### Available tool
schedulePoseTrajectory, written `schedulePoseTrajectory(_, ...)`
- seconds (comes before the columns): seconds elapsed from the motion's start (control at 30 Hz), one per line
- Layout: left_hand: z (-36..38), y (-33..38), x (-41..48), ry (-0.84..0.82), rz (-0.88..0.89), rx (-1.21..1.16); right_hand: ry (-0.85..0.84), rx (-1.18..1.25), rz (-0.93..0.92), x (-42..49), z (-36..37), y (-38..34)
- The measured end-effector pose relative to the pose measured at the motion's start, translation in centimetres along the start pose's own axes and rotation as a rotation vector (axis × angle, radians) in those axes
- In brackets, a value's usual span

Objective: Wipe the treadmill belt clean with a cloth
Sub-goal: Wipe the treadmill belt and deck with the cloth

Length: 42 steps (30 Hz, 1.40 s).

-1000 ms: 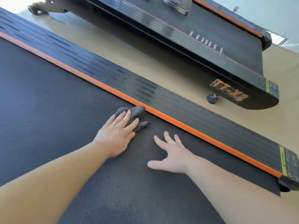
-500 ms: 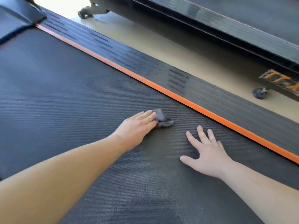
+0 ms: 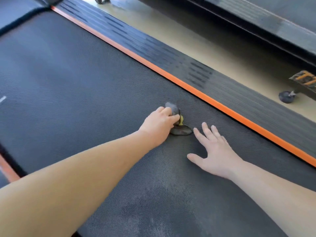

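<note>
The dark textured treadmill belt (image 3: 77, 79) fills most of the view. A small dark grey cloth (image 3: 181, 131) with a yellow patch lies bunched on the belt near its right side. My left hand (image 3: 159, 125) covers the cloth, its fingers curled round it and pressing it onto the belt. My right hand (image 3: 215, 154) rests flat on the belt just right of the cloth, fingers spread, holding nothing. Pale smudges show on the belt nearer to me.
An orange stripe (image 3: 205, 98) and a ribbed black side rail (image 3: 239, 100) border the belt on the right. Beyond a strip of tan floor (image 3: 188, 36) stands a second treadmill (image 3: 273, 23) with a round rubber foot (image 3: 287, 97).
My left hand has dragged the cloth away from the orange stripe toward the belt's middle, and its fingers have curled round it. My right hand stays flat beside it. The view shifted left.
</note>
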<state>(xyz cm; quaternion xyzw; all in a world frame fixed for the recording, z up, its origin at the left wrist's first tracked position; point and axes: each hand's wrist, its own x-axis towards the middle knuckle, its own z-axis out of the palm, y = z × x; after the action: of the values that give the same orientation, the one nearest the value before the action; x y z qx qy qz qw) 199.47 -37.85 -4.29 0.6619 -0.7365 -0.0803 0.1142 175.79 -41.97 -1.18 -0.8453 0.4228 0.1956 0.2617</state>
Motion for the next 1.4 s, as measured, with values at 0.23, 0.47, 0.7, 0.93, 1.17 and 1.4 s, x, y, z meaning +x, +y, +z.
schedulePoseTrajectory(0.23,-1.4,-5.6,-4.1,-0.05,-0.245,0.081,-0.093,0.018,-0.039,0.0,0.9,-1.4)
schedulePoseTrajectory(0.47,-1.5,1.1,-11.8,-0.089,-0.003,-0.055,-0.06,-0.066,-0.101,1.8,0.5,-3.6)
schedulePoseTrajectory(0.7,-0.7,-2.3,-11.6,0.138,-0.512,-0.042,-0.201,-0.186,-0.138,0.9,1.7,-4.1)
schedulePoseTrajectory(0.93,-0.9,-0.9,-14.2,-0.153,-0.19,-0.03,-0.2,-0.243,-0.12,0.6,1.7,-4.9)
schedulePoseTrajectory(1.17,0.4,4.3,-16.6,-0.119,-0.397,-0.146,-0.127,-0.298,-0.148,1.0,1.2,-5.6)
schedulePoseTrajectory(1.4,-2.5,-4.2,-18.7,-0.026,-0.508,-0.043,-0.134,-0.315,-0.21,2.9,-0.8,-7.3)
